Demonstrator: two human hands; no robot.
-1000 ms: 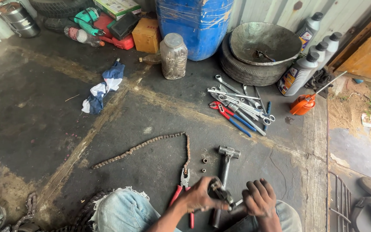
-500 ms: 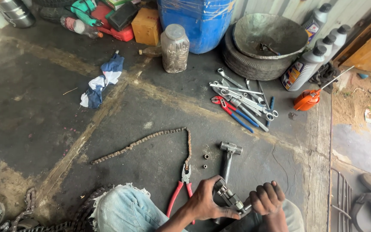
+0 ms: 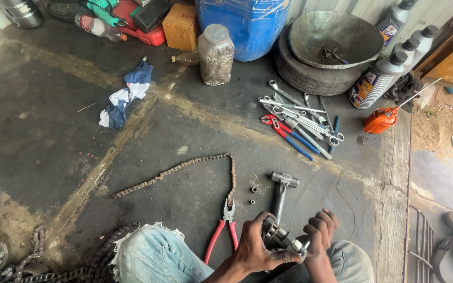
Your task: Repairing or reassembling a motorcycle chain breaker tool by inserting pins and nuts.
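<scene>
Low in the head view, my left hand [image 3: 255, 250] grips a greasy grey metal part [image 3: 281, 237], a stubby cylinder with rings. My right hand [image 3: 320, 230] closes on the part's right end. Both hands hover above my knees in torn jeans [image 3: 155, 255]. Just beyond the hands a hammer [image 3: 280, 188] lies on the floor, head away from me. Red-handled pliers [image 3: 223, 230] lie to the left of the hands. A long rusty chain [image 3: 184, 169] runs from the pliers up and off to the left. Two small nuts [image 3: 253, 195] sit between chain and hammer.
A pile of spanners and red-and-blue pliers [image 3: 300, 118] lies at right centre. Behind stand a blue barrel [image 3: 242, 23], a jar [image 3: 216, 55], a tyre holding a metal bowl [image 3: 334, 39], oil bottles [image 3: 381, 78] and an orange oil can [image 3: 381, 119]. A rag [image 3: 127, 94] lies left.
The view has tilted down slightly. My hands have shifted a little to the right and still work the metal part; the floor items have not moved.
</scene>
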